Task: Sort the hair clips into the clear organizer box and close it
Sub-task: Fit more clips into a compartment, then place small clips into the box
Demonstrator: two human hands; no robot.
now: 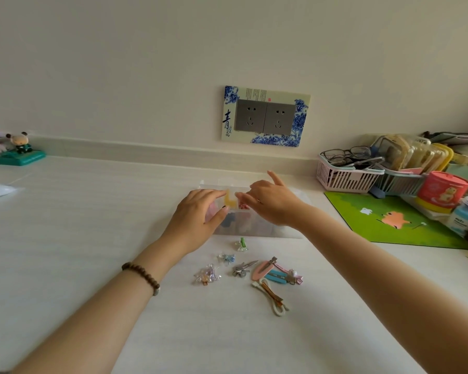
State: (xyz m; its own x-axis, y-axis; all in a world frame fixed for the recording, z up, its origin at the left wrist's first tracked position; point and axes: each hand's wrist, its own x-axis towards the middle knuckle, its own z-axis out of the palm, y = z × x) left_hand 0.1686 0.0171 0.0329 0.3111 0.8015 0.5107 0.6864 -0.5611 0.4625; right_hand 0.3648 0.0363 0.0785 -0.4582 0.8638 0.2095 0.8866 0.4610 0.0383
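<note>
Head view, both arms reach forward over the white surface (92,211).

- Clear organizer box (257,232): sits on the surface near the back wall, just beyond the loose clips. Pink, blue and red items show dimly through its front wall; which compartments they lie in, cannot tell.
- Left hand (197,211): pinches a yellow clip (230,201) between thumb and fingers, above the box. A bead bracelet (143,276) is on that wrist.
- Right hand (270,203): fingertips meet the right edge of the same clip, index finger raised. Whether it grips or only touches, cannot tell.
- Loose clips on the surface, near side of the box: green clip (241,244), blue bow clip (226,258), iridescent clip (207,275), silver clip (242,268), long pink clip (261,269) touching a blue snap clip (277,278), and a gold clip (272,294) lying across a white one.
- Right side: green mat (389,220), pink basket (346,176) holding glasses (346,155), red canister (441,191).
- Wall: double socket (265,116).
</note>
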